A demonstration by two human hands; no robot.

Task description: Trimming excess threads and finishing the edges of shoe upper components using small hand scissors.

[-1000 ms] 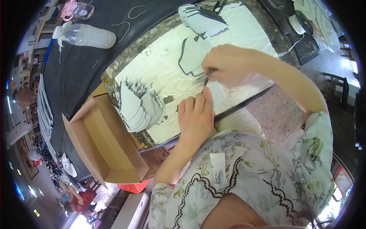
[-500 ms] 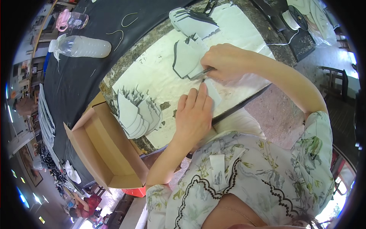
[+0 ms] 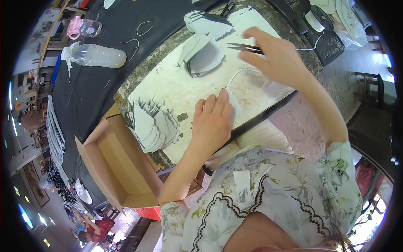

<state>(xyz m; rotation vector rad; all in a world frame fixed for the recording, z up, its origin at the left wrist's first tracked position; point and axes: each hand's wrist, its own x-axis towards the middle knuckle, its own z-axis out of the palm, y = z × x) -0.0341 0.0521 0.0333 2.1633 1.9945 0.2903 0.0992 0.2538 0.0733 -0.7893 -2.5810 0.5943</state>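
My left hand (image 3: 213,117) lies flat, fingers stretched out, pressing a small whitish piece (image 3: 234,107) onto the white work sheet near its front edge. A thin white cord (image 3: 240,72) curves from its fingertips toward the right. Above the sheet's right part, my right hand (image 3: 277,56) has thumb and forefinger spread. From its palm sticks out a slim dark two-pointed tool (image 3: 245,47); whether tweezers or small snips I cannot tell. Left of it are pale cut pieces (image 3: 205,54) with dark edges, one curling up.
A fanned stack of cut pieces (image 3: 153,128) lies left, another pile (image 3: 208,24) at the back. An open cardboard box (image 3: 121,164) stands by the table's left edge. A cloudy bottle (image 3: 98,55) and pink-lidded jar (image 3: 88,28) lie on black cloth; a cord spool (image 3: 317,20) is back right.
My right hand has lifted away from the left fingertips, up and to the right, its fingers spreading. The middle pieces have shifted and one now curls up. The white cord has come into view.
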